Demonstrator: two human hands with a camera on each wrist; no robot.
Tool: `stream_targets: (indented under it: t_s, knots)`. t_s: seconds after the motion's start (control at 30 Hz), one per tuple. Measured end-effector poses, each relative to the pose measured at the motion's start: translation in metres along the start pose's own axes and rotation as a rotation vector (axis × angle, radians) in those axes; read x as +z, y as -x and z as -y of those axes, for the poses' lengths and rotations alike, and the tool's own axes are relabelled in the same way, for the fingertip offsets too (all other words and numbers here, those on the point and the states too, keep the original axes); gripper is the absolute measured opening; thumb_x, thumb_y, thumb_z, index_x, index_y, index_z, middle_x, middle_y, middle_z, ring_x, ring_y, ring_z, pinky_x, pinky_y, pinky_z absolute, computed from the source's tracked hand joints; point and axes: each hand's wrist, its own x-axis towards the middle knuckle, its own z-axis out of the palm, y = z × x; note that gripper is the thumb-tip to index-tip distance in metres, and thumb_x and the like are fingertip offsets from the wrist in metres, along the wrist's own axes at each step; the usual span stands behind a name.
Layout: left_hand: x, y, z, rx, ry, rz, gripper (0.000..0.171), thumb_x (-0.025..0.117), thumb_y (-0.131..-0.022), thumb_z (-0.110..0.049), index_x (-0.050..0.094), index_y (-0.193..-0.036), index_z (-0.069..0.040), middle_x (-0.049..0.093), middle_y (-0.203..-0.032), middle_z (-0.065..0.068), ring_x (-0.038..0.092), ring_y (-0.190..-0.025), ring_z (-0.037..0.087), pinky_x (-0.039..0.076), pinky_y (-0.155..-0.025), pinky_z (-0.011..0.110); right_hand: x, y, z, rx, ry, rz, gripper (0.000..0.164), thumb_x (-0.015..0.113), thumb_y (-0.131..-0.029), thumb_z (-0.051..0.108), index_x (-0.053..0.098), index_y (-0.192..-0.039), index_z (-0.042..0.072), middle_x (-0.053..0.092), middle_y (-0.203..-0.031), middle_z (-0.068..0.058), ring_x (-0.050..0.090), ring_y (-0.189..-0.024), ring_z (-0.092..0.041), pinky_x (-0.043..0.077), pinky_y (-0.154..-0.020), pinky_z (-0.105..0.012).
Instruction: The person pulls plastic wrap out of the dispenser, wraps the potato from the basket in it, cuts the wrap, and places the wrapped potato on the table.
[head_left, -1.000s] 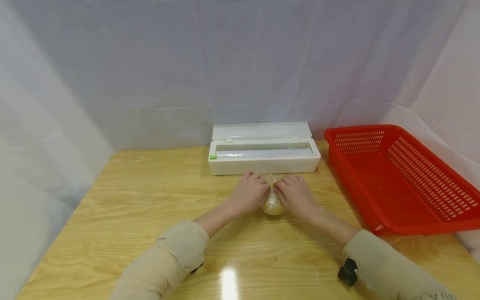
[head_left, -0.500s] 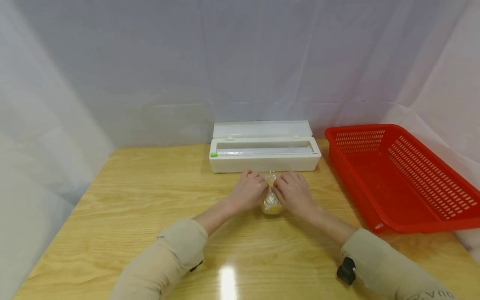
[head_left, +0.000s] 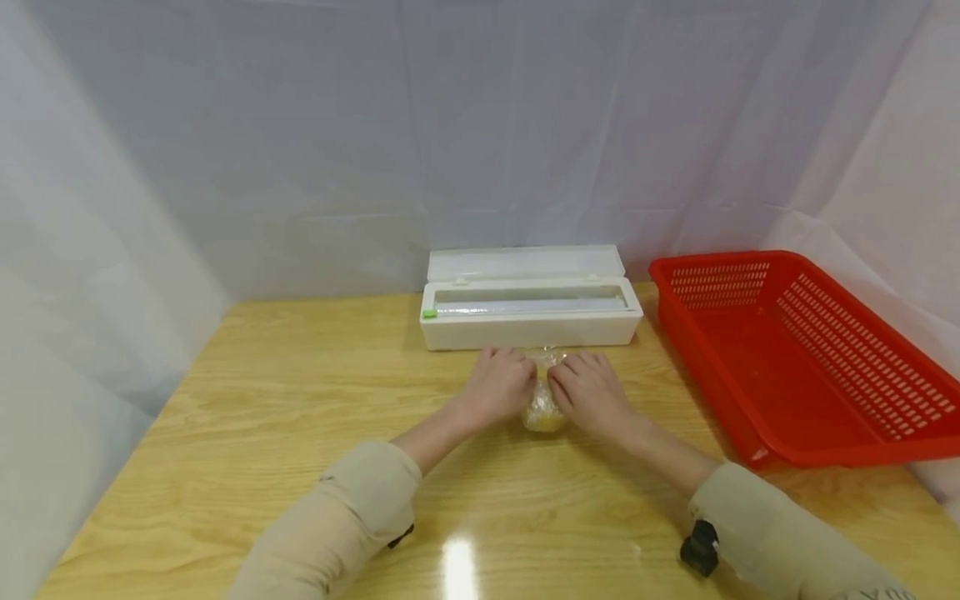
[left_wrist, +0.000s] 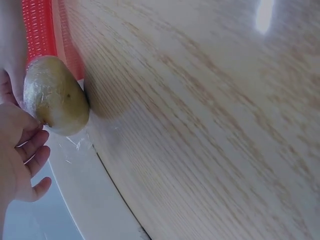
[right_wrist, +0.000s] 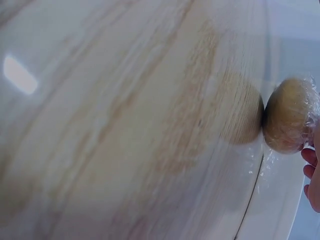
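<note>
A potato [head_left: 545, 417] wrapped in clear cling film rests on the wooden table, just in front of a white cling film box [head_left: 528, 331]. My left hand [head_left: 498, 385] is at its left side, finger and thumb pinching the film close against the potato [left_wrist: 60, 95] in the left wrist view. From the other side my right hand [head_left: 590, 389] also pinches film, its fingers curled in. Crinkled cling film [head_left: 546, 357] sticks up between the two hands. In the right wrist view, loose film shows around the potato [right_wrist: 286, 115], and only part of the hand [right_wrist: 314, 175] is visible.
The box's lid [head_left: 525, 262] stands raised, with a film roll [head_left: 528, 306] inside and a green slider [head_left: 429, 314] at its left end. A red plastic basket [head_left: 750, 417] stands at the right of the table [head_left: 300, 400]. White curtains hang behind and at the sides.
Both hands stay at the potato. The left hand has eased slightly left, and the film between the hands has shifted a little.
</note>
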Motion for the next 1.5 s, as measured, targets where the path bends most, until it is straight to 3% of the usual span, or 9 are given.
stream_targets:
  t_s: [0.1,0.23,0.3,0.43,0.73,0.93,1.13,1.4,1.5]
  knots:
    - [0.0,0.004,0.0,0.061,-0.03,-0.081,0.012,0.058,-0.086,-0.018,0.069,-0.09,-0.013,0.065,-0.086,-0.001,0.058,-0.087,0.018,0.04,-0.086,0.038,0.001,0.002,0.0,0.007,-0.004,0.01,0.006,0.061,-0.082,0.011,0.062,-0.08,0.005,0.058,-0.078,-0.006,0.052,-0.079,-0.026,0.038,-0.066,-0.038]
    - [-0.003,0.013,0.0,0.205,-0.095,-0.258,0.008,0.062,-0.083,-0.015,0.069,-0.082,-0.012,0.064,-0.081,0.0,0.058,-0.081,0.019,0.043,-0.077,0.035,0.0,0.002,0.001,0.024,-0.024,0.056,0.005,0.064,-0.082,0.01,0.062,-0.082,0.006,0.058,-0.081,-0.006,0.052,-0.081,-0.026,0.038,-0.067,-0.038]
    - [-0.005,0.017,-0.002,0.273,-0.126,-0.301,0.007,0.063,-0.082,-0.013,0.069,-0.08,-0.012,0.064,-0.08,0.0,0.057,-0.081,0.018,0.043,-0.076,0.033,-0.002,0.002,0.001,0.03,-0.036,0.072,0.005,0.066,-0.082,0.01,0.063,-0.083,0.006,0.058,-0.082,-0.006,0.052,-0.082,-0.026,0.039,-0.069,-0.039]
    - [-0.005,0.022,-0.007,0.343,-0.161,-0.255,0.008,0.062,-0.083,-0.014,0.069,-0.085,-0.012,0.064,-0.084,0.0,0.055,-0.085,0.018,0.044,-0.077,0.032,-0.004,0.001,0.0,0.036,-0.046,0.091,0.005,0.066,-0.082,0.009,0.064,-0.084,0.005,0.058,-0.083,-0.006,0.053,-0.083,-0.026,0.04,-0.071,-0.04]
    - [0.004,0.023,-0.016,0.342,-0.253,-0.209,0.008,0.06,-0.081,-0.017,0.066,-0.076,-0.014,0.059,-0.081,-0.002,0.051,-0.081,0.018,0.038,-0.073,0.032,-0.007,0.003,0.001,0.05,-0.079,0.148,0.004,0.065,-0.083,0.008,0.062,-0.084,0.006,0.058,-0.083,-0.006,0.052,-0.083,-0.025,0.039,-0.072,-0.039]
    - [0.003,0.021,-0.015,0.327,-0.245,-0.202,0.01,0.06,-0.082,-0.019,0.069,-0.08,-0.016,0.062,-0.082,-0.004,0.051,-0.083,0.017,0.038,-0.08,0.034,-0.008,0.003,-0.002,0.048,-0.1,0.168,0.005,0.065,-0.084,0.009,0.062,-0.087,0.006,0.058,-0.085,-0.005,0.052,-0.084,-0.024,0.041,-0.074,-0.039]
    - [0.001,0.023,-0.01,0.329,-0.223,-0.207,0.015,0.056,-0.087,-0.021,0.069,-0.08,-0.016,0.062,-0.081,-0.003,0.052,-0.083,0.016,0.039,-0.085,0.035,-0.008,0.001,-0.009,-0.041,-0.128,0.155,0.01,0.066,-0.083,0.01,0.063,-0.092,0.006,0.058,-0.089,-0.007,0.053,-0.086,-0.026,0.041,-0.075,-0.04]
    - [0.001,0.031,-0.008,0.319,-0.204,-0.12,0.028,0.055,-0.09,-0.033,0.066,-0.106,-0.013,0.061,-0.094,0.001,0.052,-0.095,0.02,0.039,-0.09,0.039,-0.01,-0.001,-0.013,-0.063,-0.125,0.203,0.008,0.065,-0.084,0.012,0.063,-0.09,0.007,0.058,-0.09,-0.007,0.052,-0.088,-0.026,0.041,-0.077,-0.041]
    - [0.001,0.032,-0.007,0.327,-0.176,-0.166,0.022,0.056,-0.089,-0.029,0.067,-0.099,-0.013,0.061,-0.091,0.0,0.052,-0.092,0.019,0.04,-0.087,0.036,-0.011,-0.001,-0.014,-0.062,-0.123,0.217,0.008,0.065,-0.084,0.011,0.062,-0.09,0.007,0.058,-0.09,-0.007,0.052,-0.088,-0.026,0.042,-0.077,-0.041]
